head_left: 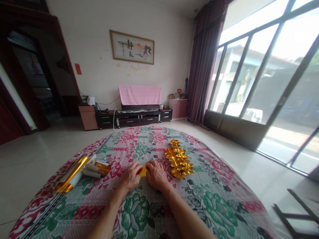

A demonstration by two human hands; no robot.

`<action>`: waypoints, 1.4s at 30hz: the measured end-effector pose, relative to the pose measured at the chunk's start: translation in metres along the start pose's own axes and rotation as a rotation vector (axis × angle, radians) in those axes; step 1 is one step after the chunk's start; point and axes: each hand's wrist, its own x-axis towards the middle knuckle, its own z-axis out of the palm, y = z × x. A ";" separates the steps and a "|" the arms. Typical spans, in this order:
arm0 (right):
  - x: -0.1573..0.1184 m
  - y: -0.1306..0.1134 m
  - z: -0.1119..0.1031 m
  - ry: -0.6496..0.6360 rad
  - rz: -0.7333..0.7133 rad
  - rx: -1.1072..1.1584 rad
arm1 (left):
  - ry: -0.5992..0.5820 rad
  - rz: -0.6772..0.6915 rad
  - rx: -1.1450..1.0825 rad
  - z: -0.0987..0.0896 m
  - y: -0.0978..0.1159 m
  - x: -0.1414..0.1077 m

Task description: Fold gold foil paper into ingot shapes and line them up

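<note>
A small piece of yellow-gold paper (143, 171) lies between my two hands, low over the flowered tablecloth (136, 212). My left hand (131, 176) grips its left end with bent fingers and thumb. The right end is pinched by my right hand (156, 173), whose fingers curl over it and hide part of the paper. Just right of that hand stands a row of shiny folded gold foil shapes (178, 159), with pointed petal-like edges. To the left lie gold foil paper sheets (77, 171), loosely rolled, with white undersides showing.
The round table's edge curves across the floor (32, 159). Beyond it, a low black cabinet (138, 118) bears something under a pink cloth (140, 95). Glass doors (259, 76) and a purple curtain (204, 63) stand at the right. A dark frame (294, 215) sits near the lower right corner.
</note>
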 end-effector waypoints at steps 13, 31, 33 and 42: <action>0.001 0.002 0.002 0.022 0.005 0.035 | -0.057 0.030 -0.165 -0.015 -0.003 -0.007; 0.002 0.000 -0.001 0.036 0.024 0.082 | 0.127 0.042 -0.151 -0.018 0.002 -0.006; 0.002 -0.001 -0.002 0.036 0.020 0.100 | 0.166 0.065 -0.150 -0.019 0.004 -0.005; 0.006 0.006 0.002 0.191 0.173 0.296 | 0.399 -0.041 -0.299 -0.013 -0.003 -0.001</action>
